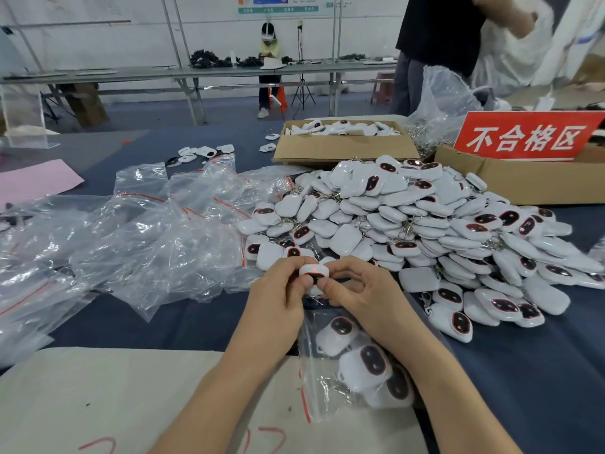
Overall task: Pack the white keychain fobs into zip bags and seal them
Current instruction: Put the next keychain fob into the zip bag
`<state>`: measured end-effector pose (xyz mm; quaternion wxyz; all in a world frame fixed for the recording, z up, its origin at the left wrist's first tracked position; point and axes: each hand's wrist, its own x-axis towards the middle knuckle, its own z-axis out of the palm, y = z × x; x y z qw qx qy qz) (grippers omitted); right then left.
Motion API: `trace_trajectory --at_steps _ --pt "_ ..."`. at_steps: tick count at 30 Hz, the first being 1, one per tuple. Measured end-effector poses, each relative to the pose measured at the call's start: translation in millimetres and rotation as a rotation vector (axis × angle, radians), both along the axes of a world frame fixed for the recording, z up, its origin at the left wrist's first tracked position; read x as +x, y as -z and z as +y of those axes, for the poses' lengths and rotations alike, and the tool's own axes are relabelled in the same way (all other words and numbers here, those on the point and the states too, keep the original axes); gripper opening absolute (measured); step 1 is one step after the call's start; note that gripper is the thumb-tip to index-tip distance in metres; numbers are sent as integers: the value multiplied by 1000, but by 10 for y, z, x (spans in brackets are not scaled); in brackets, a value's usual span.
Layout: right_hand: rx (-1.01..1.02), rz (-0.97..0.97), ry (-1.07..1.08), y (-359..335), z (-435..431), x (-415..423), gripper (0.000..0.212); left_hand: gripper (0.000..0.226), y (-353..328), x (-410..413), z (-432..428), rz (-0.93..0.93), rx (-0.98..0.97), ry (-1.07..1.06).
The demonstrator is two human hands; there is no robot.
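Observation:
Both my hands hold one white keychain fob [313,272] with a dark oval face and a small red light on its top. My left hand [278,294] pinches its left side, my right hand [355,290] its right side, thumbs on the front. Under my right forearm lies a clear zip bag [317,381] with a red seal strip, holding three fobs. A big pile of loose fobs [425,224] spreads to the right and behind my hands. Several empty zip bags [147,231] lie heaped on the left.
Behind the pile stand an open cardboard box of fobs [343,145] and a second box [523,178] with a red sign [527,136]. A beige cloth [114,394] covers the near table edge. A pink sheet [36,181] lies far left. A person stands at the back right.

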<state>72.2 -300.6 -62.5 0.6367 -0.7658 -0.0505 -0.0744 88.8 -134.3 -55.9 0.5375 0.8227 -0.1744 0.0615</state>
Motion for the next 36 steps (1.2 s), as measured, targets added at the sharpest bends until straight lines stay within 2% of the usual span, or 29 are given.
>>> trace_trajectory --at_steps 13,19,25,36 --pt "78 51 20 -27 -9 15 9 26 -37 -12 -3 -45 -29 47" --pt "166 70 48 -42 -11 23 15 47 -29 -3 -5 56 -13 152" --pt "207 89 27 -79 -16 -10 16 51 -35 10 2 147 -160 150" --pt "188 113 8 -106 -1 -22 9 55 -30 29 -7 179 -204 144"
